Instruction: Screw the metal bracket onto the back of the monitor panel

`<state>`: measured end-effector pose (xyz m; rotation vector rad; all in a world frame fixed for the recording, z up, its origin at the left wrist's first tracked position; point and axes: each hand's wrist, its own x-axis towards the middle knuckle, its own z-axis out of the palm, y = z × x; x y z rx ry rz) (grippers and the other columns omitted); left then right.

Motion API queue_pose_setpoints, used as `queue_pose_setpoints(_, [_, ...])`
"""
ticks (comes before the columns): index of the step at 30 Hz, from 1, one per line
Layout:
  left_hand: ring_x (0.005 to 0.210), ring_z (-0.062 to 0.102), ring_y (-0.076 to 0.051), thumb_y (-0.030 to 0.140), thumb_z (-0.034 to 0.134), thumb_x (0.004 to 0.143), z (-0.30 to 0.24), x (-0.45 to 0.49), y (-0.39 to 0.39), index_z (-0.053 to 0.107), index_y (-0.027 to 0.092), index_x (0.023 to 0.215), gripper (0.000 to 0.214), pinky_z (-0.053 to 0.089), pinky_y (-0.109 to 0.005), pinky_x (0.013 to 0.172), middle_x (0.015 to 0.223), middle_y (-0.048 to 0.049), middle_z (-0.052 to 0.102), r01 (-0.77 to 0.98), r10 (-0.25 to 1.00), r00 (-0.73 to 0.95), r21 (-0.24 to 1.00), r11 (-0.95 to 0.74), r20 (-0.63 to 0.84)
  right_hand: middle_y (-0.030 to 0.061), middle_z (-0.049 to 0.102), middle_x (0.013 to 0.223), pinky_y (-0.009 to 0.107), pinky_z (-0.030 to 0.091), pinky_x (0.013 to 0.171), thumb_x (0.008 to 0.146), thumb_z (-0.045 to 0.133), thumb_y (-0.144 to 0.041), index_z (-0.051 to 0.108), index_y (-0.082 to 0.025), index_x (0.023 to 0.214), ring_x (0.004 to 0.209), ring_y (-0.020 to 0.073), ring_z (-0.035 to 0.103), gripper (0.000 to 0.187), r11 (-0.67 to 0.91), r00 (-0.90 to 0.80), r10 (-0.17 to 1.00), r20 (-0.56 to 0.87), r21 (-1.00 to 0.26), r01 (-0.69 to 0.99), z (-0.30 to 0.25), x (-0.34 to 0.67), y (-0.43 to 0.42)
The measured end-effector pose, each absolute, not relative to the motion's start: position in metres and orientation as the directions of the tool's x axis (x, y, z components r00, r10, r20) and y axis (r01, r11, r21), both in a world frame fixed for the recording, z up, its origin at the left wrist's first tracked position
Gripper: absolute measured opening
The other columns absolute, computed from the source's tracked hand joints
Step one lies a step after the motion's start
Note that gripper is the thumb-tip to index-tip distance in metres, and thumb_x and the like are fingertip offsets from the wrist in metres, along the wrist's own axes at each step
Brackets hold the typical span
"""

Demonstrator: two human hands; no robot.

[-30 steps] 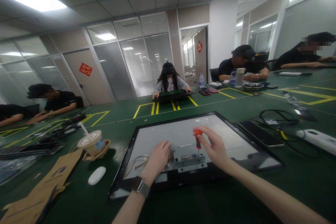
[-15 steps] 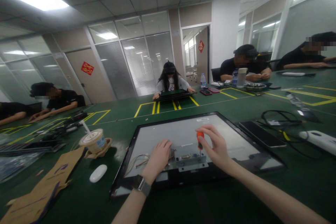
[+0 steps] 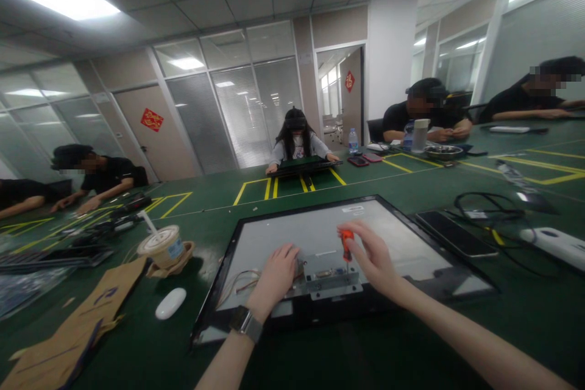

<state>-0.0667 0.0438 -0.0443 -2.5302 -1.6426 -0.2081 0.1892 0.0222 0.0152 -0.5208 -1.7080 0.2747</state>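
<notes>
A flat monitor panel (image 3: 402, 247) lies face down on the green table, its grey metal back up inside a black frame. Near its front edge sits a small metal connector bracket (image 3: 329, 275). My right hand (image 3: 372, 259) is closed around a small red-handled screwdriver (image 3: 346, 244), held upright with its tip on the bracket. My left hand (image 3: 275, 275), with a watch on the wrist, rests fingers down on the panel just left of the bracket. Thin coloured wires (image 3: 240, 283) run out to the left of that hand.
A lidded drink cup with a straw (image 3: 162, 247), a white mouse-shaped object (image 3: 170, 303) and brown cardboard (image 3: 73, 332) lie at the left. A phone (image 3: 454, 233), black cables (image 3: 487, 207) and a white power strip (image 3: 555, 244) lie at the right. Several other people sit around the table.
My right hand's fingers have shifted slightly around the screwdriver handle, which stays upright over the bracket. My left hand has not moved.
</notes>
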Motion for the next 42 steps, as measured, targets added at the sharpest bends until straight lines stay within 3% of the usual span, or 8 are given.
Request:
queue_pose_setpoints(3, [0.135,0.046,-0.022,0.014,0.031,0.098,-0.047,-0.068,0.045,0.051,0.015,0.136,0.042,0.038,-0.042,0.113,0.145,-0.0126,0.052,0.913,0.896,0.405,-0.021,-0.408,0.183,0.0052,0.060,0.094,0.033,0.053,0.073,0.094,0.056,-0.021,0.064,-0.024,0.112,0.081,0.0190,0.062,0.020,0.864,-0.113,0.475,0.873,-0.438,0.246,0.015,0.188,0.023])
queue_pose_setpoints(10, [0.136,0.045,-0.022,0.013,0.033,0.096,-0.049,-0.068,0.047,0.051,0.017,0.136,0.044,0.038,-0.043,0.113,0.144,-0.0118,0.053,0.906,0.889,0.421,-0.044,-0.420,0.177,0.0061,0.063,0.096,0.034,0.054,0.074,0.101,0.037,-0.018,0.052,-0.026,0.128,0.086,0.0196,0.064,0.032,0.845,-0.118,0.521,0.845,-0.493,0.207,0.009,0.188,0.027])
queue_pose_setpoints(18, [0.137,0.045,-0.022,0.014,0.033,0.098,-0.047,-0.067,0.046,0.050,0.017,0.136,0.042,0.037,-0.043,0.113,0.145,-0.0122,0.052,0.912,0.897,0.408,-0.031,-0.409,0.168,0.0052,0.060,0.092,0.034,0.054,0.072,0.097,0.047,-0.019,0.051,-0.025,0.131,0.080,0.0192,0.061,0.034,0.848,-0.162,0.494,0.854,-0.433,0.305,0.006,0.190,0.029])
queue_pose_setpoints(27, [0.133,0.048,-0.021,0.013,0.032,0.098,-0.046,-0.066,0.045,0.050,0.016,0.137,0.043,0.038,-0.039,0.112,0.144,-0.0115,0.052,0.915,0.895,0.401,-0.032,-0.403,0.195,0.0075,0.062,0.103,0.035,0.060,0.076,0.097,0.051,-0.022,0.050,-0.026,0.131,0.088,0.0190,0.065,0.034,0.827,0.091,0.538,0.838,-0.546,0.134,-0.001,0.187,0.030])
queue_pose_setpoints(42, [0.135,0.046,-0.023,0.014,0.034,0.098,-0.044,-0.065,0.043,0.050,0.015,0.137,0.042,0.038,-0.041,0.112,0.146,-0.0123,0.051,0.914,0.897,0.402,-0.025,-0.405,0.185,0.0082,0.066,0.102,0.036,0.062,0.080,0.097,0.054,-0.028,0.052,-0.025,0.126,0.089,0.0201,0.070,0.029,0.816,-0.088,0.569,0.818,-0.547,0.186,-0.016,0.176,0.027])
